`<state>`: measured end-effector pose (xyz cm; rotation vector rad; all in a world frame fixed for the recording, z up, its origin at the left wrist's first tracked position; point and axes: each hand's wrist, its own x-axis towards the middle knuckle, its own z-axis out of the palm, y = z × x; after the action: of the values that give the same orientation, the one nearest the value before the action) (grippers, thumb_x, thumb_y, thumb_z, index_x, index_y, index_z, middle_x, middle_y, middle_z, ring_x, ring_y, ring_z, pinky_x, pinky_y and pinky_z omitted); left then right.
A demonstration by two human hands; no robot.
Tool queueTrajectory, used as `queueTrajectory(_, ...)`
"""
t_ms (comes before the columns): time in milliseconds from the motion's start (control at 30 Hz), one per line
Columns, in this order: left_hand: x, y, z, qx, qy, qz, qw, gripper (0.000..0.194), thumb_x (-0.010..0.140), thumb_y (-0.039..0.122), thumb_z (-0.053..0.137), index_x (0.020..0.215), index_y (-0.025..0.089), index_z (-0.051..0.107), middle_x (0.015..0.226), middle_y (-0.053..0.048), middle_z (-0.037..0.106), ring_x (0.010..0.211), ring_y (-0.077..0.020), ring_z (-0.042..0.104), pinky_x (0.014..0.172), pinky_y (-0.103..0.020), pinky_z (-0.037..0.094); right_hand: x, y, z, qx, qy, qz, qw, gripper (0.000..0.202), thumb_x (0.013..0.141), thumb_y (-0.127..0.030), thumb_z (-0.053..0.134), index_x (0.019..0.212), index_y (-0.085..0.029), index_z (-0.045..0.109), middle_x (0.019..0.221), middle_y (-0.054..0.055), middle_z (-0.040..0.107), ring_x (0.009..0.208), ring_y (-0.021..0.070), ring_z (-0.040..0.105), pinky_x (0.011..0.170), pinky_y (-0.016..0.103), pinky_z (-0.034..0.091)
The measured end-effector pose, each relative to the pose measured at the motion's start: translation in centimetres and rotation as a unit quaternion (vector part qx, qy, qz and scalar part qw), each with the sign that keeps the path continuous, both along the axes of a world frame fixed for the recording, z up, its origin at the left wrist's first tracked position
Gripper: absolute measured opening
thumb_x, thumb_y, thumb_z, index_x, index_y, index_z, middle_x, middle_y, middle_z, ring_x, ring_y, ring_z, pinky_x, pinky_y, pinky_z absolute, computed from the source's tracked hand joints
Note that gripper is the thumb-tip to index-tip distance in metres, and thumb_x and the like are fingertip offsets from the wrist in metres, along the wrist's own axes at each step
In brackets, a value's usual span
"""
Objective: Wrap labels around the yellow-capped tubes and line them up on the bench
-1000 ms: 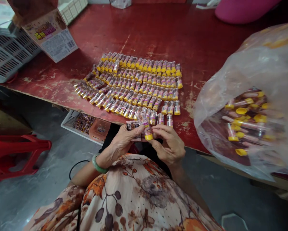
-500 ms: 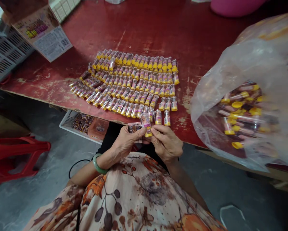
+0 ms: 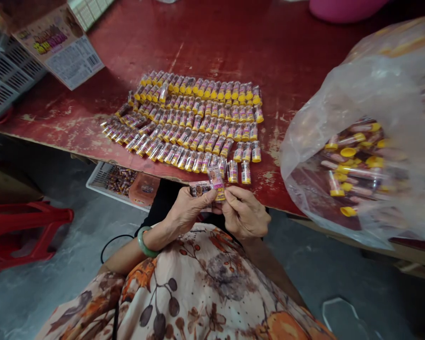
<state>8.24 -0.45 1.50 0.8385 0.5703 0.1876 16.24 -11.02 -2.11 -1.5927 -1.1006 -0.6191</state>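
Observation:
Over my lap, just off the table's front edge, I hold a small clear tube (image 3: 217, 183) with a yellow cap and a pink printed label. My left hand (image 3: 186, 208) has its thumb pressed on the tube's left side. Behind that thumb the same hand also holds printed labels (image 3: 200, 189); how many, I cannot tell. The fingertips of my right hand (image 3: 247, 215) pinch at the tube's lower right edge, at its label. In front of my hands lie rows of similar tubes (image 3: 198, 130), with two more tubes (image 3: 232, 171) close to my right fingers.
On the right, a translucent plastic bag (image 3: 304, 156) holds loose yellow-capped tubes. A printed carton (image 3: 73, 61) and white plastic baskets (image 3: 3, 85) stand at the left of the red table (image 3: 233, 47). Below the edge sits a basket (image 3: 95, 179) of small items. A red stool (image 3: 31, 217) is lower left.
The label on the held tube now stands out more at the top and right side. My right fingers have shifted slightly to the right along it. The laid-out tubes stay as they were.

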Motion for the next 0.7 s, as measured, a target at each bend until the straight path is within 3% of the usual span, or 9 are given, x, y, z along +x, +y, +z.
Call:
queueTrajectory(367, 0.1, 0.1, 0.0, 0.008, 0.025, 0.006, 1.0, 0.032, 0.068, 0.037, 0.08, 0.085, 0.011, 0.071, 0.077, -0.006, 0.071, 0.064, -0.0156, 0.066, 0.062, -0.027, 0.056, 0.1, -0.5, -0.1, -0.053, -0.066, -0.026, 0.996, 0.024, 0.086, -0.007, 0.059, 0.108, -0.014, 0.064, 0.094, 0.011, 0.069, 0.082, 0.0184, 0.069, 0.067, 0.026, 0.055)
queueTrajectory(567, 0.3, 0.1, 0.1, 0.02, 0.028, 0.0, 0.999, 0.035, 0.067, 0.039, 0.08, 0.085, 0.011, 0.071, 0.078, -0.007, 0.071, 0.064, -0.0142, 0.065, 0.063, -0.025, 0.054, 0.5, -0.2, -0.9, -0.045, -0.103, -0.034, 0.993, 0.024, 0.087, -0.006, 0.057, 0.11, -0.01, 0.062, 0.094, 0.014, 0.069, 0.083, 0.0187, 0.069, 0.073, 0.027, 0.055)
queueTrajectory(700, 0.6, 1.0, 0.2, 0.049, 0.035, -0.012, 0.998, 0.035, 0.066, 0.04, 0.08, 0.084, 0.011, 0.07, 0.075, -0.005, 0.069, 0.06, -0.0123, 0.063, 0.06, -0.025, 0.054, 1.1, -0.3, -0.2, -0.07, -0.114, -0.01, 0.991, 0.024, 0.087, -0.008, 0.061, 0.111, -0.011, 0.061, 0.096, 0.012, 0.069, 0.09, 0.0199, 0.068, 0.077, 0.028, 0.054)
